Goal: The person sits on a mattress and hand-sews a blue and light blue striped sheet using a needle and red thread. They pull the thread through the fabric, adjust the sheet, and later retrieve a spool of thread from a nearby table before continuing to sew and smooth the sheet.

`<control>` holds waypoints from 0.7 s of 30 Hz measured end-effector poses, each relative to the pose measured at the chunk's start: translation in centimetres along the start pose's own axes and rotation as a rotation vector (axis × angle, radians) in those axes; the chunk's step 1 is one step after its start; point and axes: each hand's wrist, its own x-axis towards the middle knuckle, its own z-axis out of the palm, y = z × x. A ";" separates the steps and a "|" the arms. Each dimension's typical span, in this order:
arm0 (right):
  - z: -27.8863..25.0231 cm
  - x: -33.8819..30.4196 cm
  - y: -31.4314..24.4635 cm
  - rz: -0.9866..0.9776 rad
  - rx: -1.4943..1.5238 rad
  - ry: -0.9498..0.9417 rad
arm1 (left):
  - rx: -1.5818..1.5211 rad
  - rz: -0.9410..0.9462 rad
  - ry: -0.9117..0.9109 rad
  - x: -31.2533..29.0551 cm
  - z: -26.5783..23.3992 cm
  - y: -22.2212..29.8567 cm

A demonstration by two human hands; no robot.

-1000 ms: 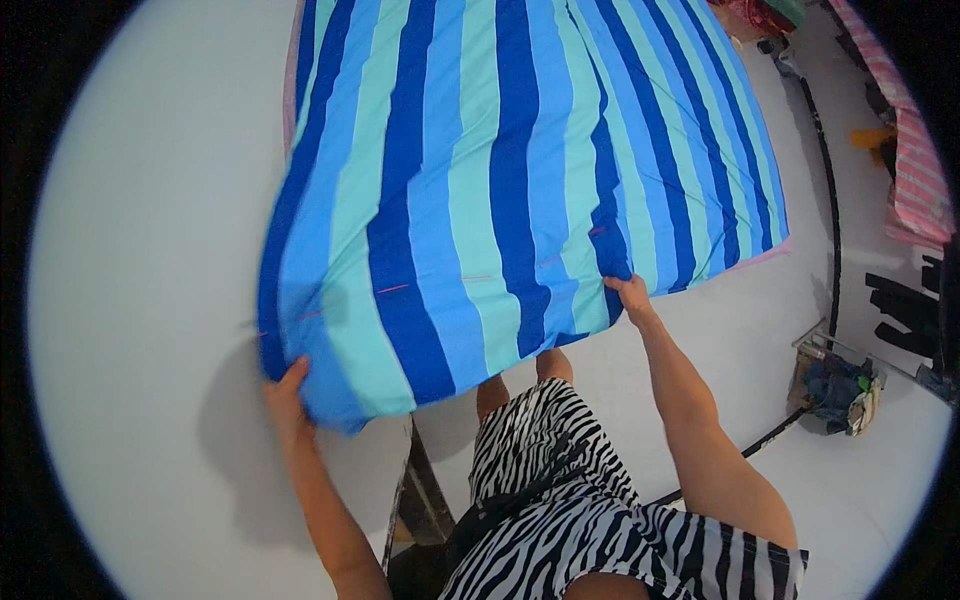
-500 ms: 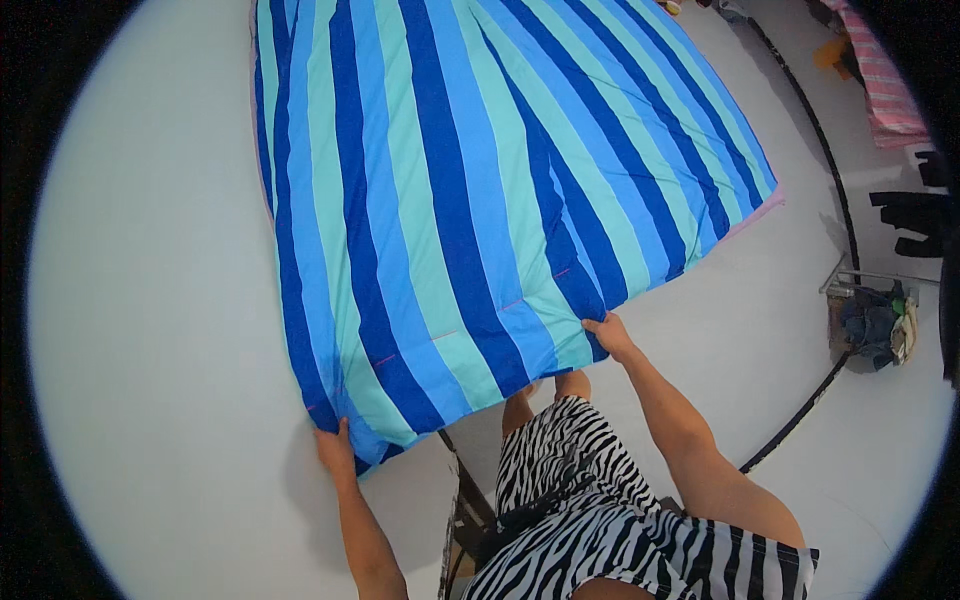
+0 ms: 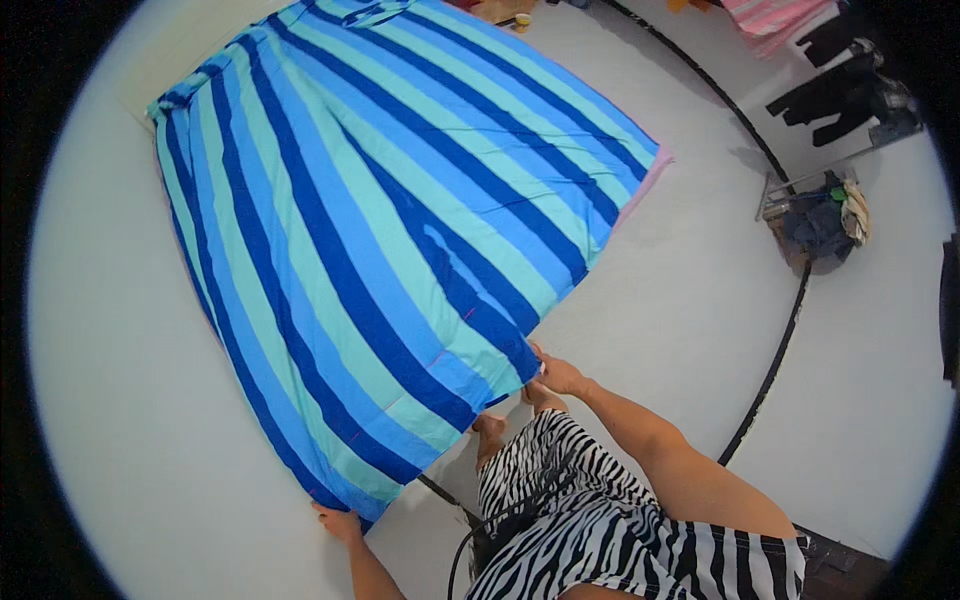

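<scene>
Basket [image 3: 788, 240] holds clothes [image 3: 818, 222]; right hand [image 3: 562, 374] grips striped cloth [image 3: 370, 260].

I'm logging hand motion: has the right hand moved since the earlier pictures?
Yes, downward in the view: the right hand was higher than the clothes heap a second ago and is now lower than it.

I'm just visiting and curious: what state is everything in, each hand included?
Striped cloth: spread out, with creases; far-left corner bunched
Left hand: closed at the cloth's near-left corner
Right hand: closed on its near edge
Cloth heap: piled up, crumpled
Pink striped fabric: cut off by the view's edge
Zebra-print clothing: worn
</scene>
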 end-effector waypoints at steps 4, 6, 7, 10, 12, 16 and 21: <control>-1.8 -4.3 13.5 -0.007 -0.194 -0.222 | -0.141 0.311 0.106 -3.9 -0.3 4.4; -4.1 -5.3 14.4 -0.002 -0.132 -0.173 | -0.200 0.410 0.136 -5.7 0.1 3.3; -6.9 -6.8 12.5 0.039 -0.103 -0.169 | -0.214 0.438 0.161 -7.4 -0.5 2.3; -12.2 -8.6 18.5 -0.040 -0.101 -0.135 | -0.286 0.362 0.007 -12.2 2.2 5.6; -14.1 -8.2 25.3 0.119 0.101 -0.027 | -0.382 0.361 -0.098 -15.4 4.3 9.9; -22.2 -6.9 31.4 0.396 0.619 0.038 | -0.389 0.363 -0.240 -22.0 8.0 20.5; -33.8 -1.5 41.5 0.153 0.266 0.229 | -0.279 0.869 -0.314 -33.3 6.8 45.2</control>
